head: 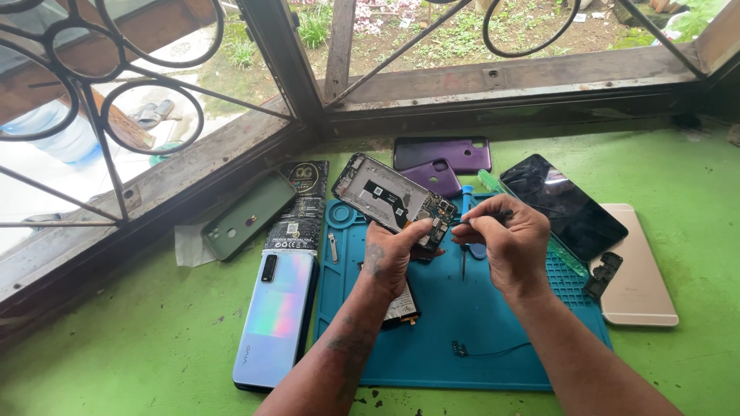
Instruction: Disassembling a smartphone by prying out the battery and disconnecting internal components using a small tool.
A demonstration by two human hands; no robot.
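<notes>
My left hand (393, 258) grips opened phone (393, 202), right hand (505, 235) pinches tool (493, 218); back cover (442, 153) already off, board still in.

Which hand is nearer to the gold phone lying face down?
Right. The right hand is just left of the gold phone; the left hand is farther left, holding the opened phone.

Phone repair bench: blue work mat (432, 347), opened phones (393, 202), window grille (116, 85).
</notes>
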